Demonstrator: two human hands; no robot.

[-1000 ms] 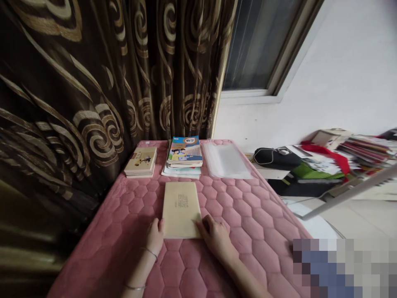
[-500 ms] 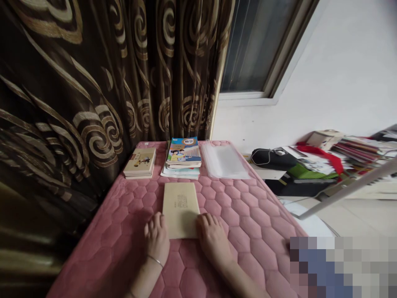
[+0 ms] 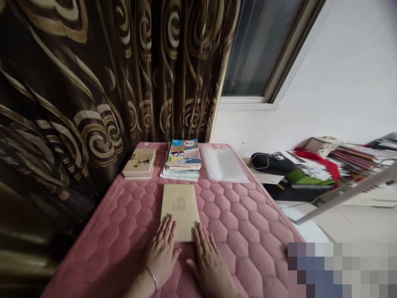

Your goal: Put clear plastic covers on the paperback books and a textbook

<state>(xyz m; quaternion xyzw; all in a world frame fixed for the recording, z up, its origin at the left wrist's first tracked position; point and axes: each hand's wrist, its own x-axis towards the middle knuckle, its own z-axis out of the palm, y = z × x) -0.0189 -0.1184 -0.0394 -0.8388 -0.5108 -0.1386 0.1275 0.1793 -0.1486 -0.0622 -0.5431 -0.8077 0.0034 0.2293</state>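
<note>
A tan book (image 3: 179, 207) with a few lines of small dark print lies flat on the pink quilted cover (image 3: 242, 223), right in front of me. My left hand (image 3: 163, 248) rests with straight fingers over its lower left corner, thumb out to the side; a thin bracelet circles the wrist. At the lower right corner, the fingertips of my right hand (image 3: 207, 256) lie stretched out along the book's edge, the thumb apart. Neither hand grips the book.
Toward the far edge stand a low stack of tan books (image 3: 140, 162), a taller stack topped by a blue textbook (image 3: 184, 154), and clear plastic sleeves (image 3: 228, 163). A patterned curtain (image 3: 102, 103) hangs at left. A cluttered shelf (image 3: 310, 169) and a pale slanted bar (image 3: 344, 196) are at right.
My fingers have gone from curled at the book's sides to stretched out flat. The left hand has moved right onto the cover, and both hands sit slightly nearer me. The view has shifted a little.
</note>
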